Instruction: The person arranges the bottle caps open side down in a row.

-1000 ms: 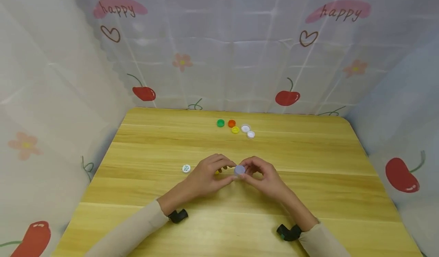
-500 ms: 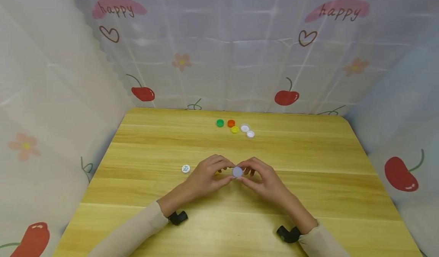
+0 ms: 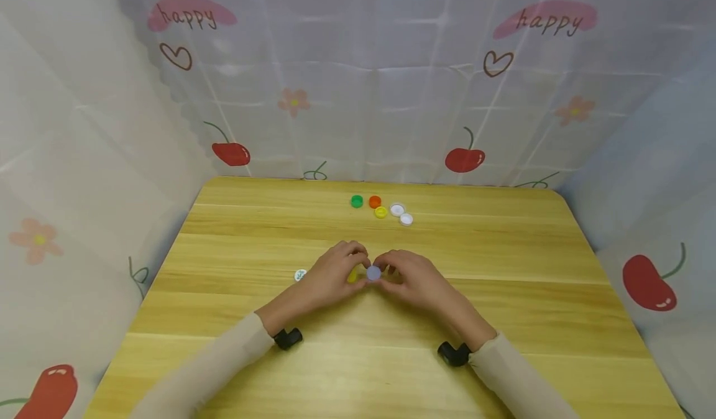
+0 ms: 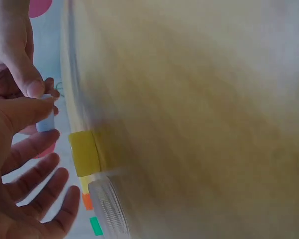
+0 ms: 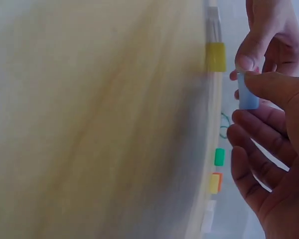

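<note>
Leftmost on the bench (image 3: pixel 358 375) I have a printed cap (image 3: pixel 300 275), partly hidden behind the left hand (image 3: pixel 334 276). That hand pinches the near edge of the blue cap (image 3: pixel 373 273), thumb to forefinger, its other fingers spread loosely. Just below sits the near yellow cap (image 3: pixel 352 275), peeking out between left thumb and fingers. At the back I get the green cap (image 3: pixel 357 201), then the orange cap (image 3: pixel 375 201) with the far yellow cap (image 3: pixel 381 212) beside it, and two white caps (image 3: pixel 406 219) close together. Back in front, the right hand (image 3: pixel 413 277) pinches the blue cap's other side, so it's held up off the bench between both hands. It's small and mostly covered by fingertips, so I can't say whether it's one piece or two. What worries me is the grip: uneven pressure from the two thumbs could squirt the cap out, and being round, it might roll once it landed. The left hand's loose fingers are near the near yellow cap too; I judge a careless dip or sideways sweep there would knock it across the bench.
</note>
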The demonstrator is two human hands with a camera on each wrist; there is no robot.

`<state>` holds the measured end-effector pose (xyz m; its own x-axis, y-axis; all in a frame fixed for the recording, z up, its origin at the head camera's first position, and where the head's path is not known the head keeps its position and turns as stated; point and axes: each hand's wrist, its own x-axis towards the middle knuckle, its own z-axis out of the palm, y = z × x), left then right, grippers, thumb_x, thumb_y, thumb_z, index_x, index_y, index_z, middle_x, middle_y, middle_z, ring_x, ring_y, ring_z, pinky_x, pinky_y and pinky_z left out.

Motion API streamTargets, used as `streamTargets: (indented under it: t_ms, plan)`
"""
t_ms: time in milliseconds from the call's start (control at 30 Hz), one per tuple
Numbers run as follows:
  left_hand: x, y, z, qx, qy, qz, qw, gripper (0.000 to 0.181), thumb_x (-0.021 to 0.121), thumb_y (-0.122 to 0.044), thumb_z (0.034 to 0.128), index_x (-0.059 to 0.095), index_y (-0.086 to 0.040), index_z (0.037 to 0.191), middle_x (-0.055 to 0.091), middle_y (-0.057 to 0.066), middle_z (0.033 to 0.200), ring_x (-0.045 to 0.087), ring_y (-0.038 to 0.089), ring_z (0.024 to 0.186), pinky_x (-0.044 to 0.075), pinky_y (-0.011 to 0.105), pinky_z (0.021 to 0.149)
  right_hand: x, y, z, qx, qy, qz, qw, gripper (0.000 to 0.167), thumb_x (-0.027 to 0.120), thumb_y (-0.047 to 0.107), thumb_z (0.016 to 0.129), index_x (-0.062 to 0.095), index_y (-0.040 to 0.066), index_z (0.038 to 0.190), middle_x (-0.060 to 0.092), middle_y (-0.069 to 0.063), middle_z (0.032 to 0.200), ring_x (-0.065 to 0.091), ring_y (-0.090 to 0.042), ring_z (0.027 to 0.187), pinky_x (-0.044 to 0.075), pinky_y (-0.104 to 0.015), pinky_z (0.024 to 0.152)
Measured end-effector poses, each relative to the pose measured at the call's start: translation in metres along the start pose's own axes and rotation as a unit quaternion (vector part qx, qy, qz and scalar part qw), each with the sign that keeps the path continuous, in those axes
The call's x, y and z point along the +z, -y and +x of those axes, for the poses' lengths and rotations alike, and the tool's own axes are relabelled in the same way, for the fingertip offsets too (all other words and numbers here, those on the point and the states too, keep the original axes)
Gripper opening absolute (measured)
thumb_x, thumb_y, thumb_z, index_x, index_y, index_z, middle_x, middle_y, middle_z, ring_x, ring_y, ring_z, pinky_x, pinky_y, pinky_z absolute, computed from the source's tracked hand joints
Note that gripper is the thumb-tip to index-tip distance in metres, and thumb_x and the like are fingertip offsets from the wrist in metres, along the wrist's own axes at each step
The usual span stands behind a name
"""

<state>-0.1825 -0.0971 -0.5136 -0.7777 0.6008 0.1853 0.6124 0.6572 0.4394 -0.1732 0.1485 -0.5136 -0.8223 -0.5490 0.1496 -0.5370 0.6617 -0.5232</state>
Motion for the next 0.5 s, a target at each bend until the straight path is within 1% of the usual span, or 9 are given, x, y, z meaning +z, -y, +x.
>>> streamTargets:
  t_ms: [100,167,233,333,433,500]
  plan:
    - [0.003,0.005,0.005,-0.027,0.039,-0.003,0.9989,0.02,0.081,-0.036,0.0982,0.077,-0.021,0.111,0.066,-0.003,0.129,0.059,0.019,0.115,0.054,0.038,0.101,0.005,-0.005,0.008,0.004,0.025,-0.001,0.9997,0.028,0.078,0.039,0.1,0.075,0.025,0.124,0.074,0.012,0.111,0.067,-0.009,0.097,0.059,-0.034,0.09]
    - [0.005,0.007,0.006,-0.037,0.054,-0.002,0.9978,0.02,0.08,-0.037,0.0989,0.077,-0.021,0.112,0.067,-0.003,0.129,0.06,0.02,0.115,0.054,0.039,0.101,0.008,-0.008,0.012,0.003,0.035,-0.001,0.9994,0.028,0.079,0.039,0.1,0.075,0.024,0.123,0.073,0.011,0.111,0.066,-0.009,0.098,0.058,-0.035,0.092]
    - [0.006,0.008,0.008,-0.043,0.06,0.003,0.9972,0.021,0.08,-0.037,0.099,0.078,-0.021,0.113,0.068,-0.002,0.13,0.061,0.02,0.116,0.054,0.04,0.102,0.01,-0.01,0.015,0.003,0.041,-0.004,0.9991,0.028,0.079,0.039,0.099,0.076,0.023,0.122,0.073,0.01,0.11,0.066,-0.01,0.099,0.059,-0.036,0.094]
    - [0.007,0.009,0.008,-0.047,0.062,0.009,0.9969,0.022,0.08,-0.038,0.0987,0.078,-0.022,0.113,0.07,-0.002,0.13,0.062,0.022,0.118,0.053,0.045,0.103,0.011,-0.012,0.018,-0.001,0.045,-0.004,0.999,0.025,0.081,0.038,0.098,0.076,0.023,0.118,0.073,0.009,0.111,0.067,-0.01,0.101,0.059,-0.037,0.096]
    - [0.008,0.009,0.007,-0.05,0.066,0.013,0.9964,0.024,0.08,-0.039,0.0985,0.079,-0.022,0.115,0.071,-0.001,0.129,0.063,0.024,0.122,0.052,0.051,0.106,0.012,-0.012,0.02,-0.005,0.047,0.004,0.9989,0.023,0.082,0.036,0.097,0.077,0.023,0.115,0.073,0.009,0.11,0.067,-0.01,0.099,0.059,-0.036,0.094]
    - [0.008,0.01,0.007,-0.052,0.071,0.013,0.996,0.024,0.08,-0.039,0.0985,0.078,-0.021,0.116,0.072,-0.001,0.128,0.063,0.024,0.123,0.051,0.053,0.107,0.012,-0.012,0.02,-0.009,0.047,0.008,0.9988,0.022,0.082,0.036,0.097,0.076,0.023,0.114,0.073,0.009,0.109,0.066,-0.01,0.096,0.058,-0.034,0.091]
